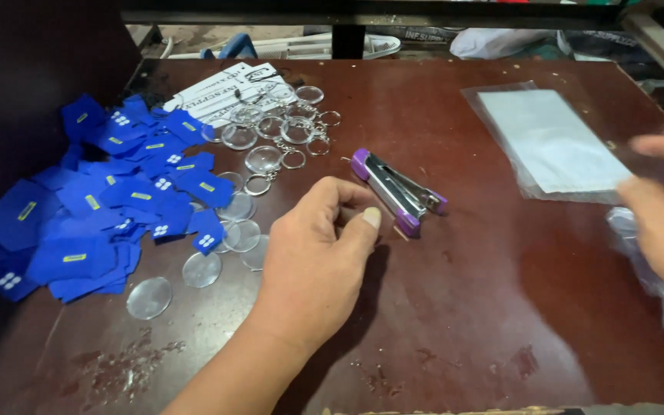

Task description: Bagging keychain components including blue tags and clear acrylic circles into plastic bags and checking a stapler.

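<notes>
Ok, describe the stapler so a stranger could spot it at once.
Start from the dark brown table and go to its middle, just past the left hand. There lies the stapler, slanted, silver metal with purple ends. It is the only metal tool; everything left of it is blue tags and clear round keyrings.

Blue tags (pixel 101 211): loose heap, left of table (pixel 463 323). Clear discs (pixel 150 297): several flat beside the heap, one apart at its lower edge. Clear keyrings (pixel 278 127): cluster at rear, metal loops attached. White cards (pixel 220 92): stacked behind the keyrings.
</notes>
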